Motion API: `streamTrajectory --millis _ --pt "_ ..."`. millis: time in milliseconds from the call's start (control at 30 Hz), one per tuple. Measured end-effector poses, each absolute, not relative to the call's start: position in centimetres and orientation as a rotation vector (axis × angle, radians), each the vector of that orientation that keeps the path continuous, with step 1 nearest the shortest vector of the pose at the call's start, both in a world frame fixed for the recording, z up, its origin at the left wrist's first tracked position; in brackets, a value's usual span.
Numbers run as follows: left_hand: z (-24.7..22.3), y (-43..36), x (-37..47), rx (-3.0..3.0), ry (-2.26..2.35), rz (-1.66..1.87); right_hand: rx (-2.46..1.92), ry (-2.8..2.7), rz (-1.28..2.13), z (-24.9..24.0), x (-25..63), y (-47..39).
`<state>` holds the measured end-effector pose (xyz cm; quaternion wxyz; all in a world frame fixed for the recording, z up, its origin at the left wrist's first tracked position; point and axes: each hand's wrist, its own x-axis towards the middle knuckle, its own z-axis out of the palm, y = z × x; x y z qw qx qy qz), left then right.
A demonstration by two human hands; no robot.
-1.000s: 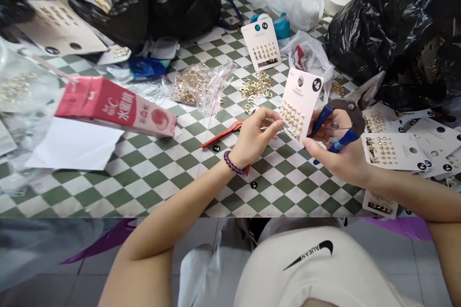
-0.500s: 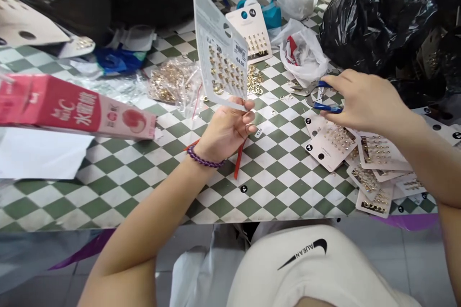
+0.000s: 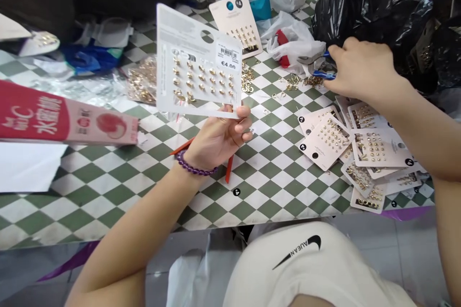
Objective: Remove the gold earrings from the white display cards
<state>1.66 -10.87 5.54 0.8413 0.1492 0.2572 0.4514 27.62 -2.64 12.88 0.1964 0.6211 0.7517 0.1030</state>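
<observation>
My left hand (image 3: 219, 136) pinches the lower right corner of an earring card (image 3: 200, 38), held upright with its back, a price label and rows of gold studs facing me. In my right hand (image 3: 363, 64) are blue-handled pliers (image 3: 325, 76), their metal jaws pointing left beside a small white plastic bag (image 3: 288, 41). Just below the jaws lie small gold pieces (image 3: 291, 81). More gold rings (image 3: 248, 79) show behind the held card. Another earring card (image 3: 239, 21) leans at the back. Several earring cards (image 3: 326, 141) are piled below my right hand.
A pink carton (image 3: 68, 115) and white paper (image 3: 29, 165) lie at left. Black plastic bags (image 3: 370, 9) bulge at the back right, others at the back left. A bag of gold pieces (image 3: 142, 79) and orange strips (image 3: 229, 170) are on the checkered table (image 3: 281, 172).
The card in my left hand has turned so its back faces me more fully and has shifted left. My right hand has moved the pliers up toward the small white bag.
</observation>
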Motion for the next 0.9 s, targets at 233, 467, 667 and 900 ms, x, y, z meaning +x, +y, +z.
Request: streamTrajectory --millis 233,467,667,900 --pt "5.4 -11.1 2.0 0.347 0.528 0.893 1.759 2.252 0.330 14.7 26.4 -2.2" --pt "5.4 -11.5 2.1 0.358 0.485 0.907 1.476 2.436 0.301 16.8 27.5 -5.6" --pt "5.1 -11.4 2.0 0.394 0.469 0.892 1.231 2.117 0.816 18.0 31.4 -7.8" --pt "4.7 -11.4 2.2 0.439 0.488 0.898 1.207 2.041 0.672 15.4 31.0 -7.0"
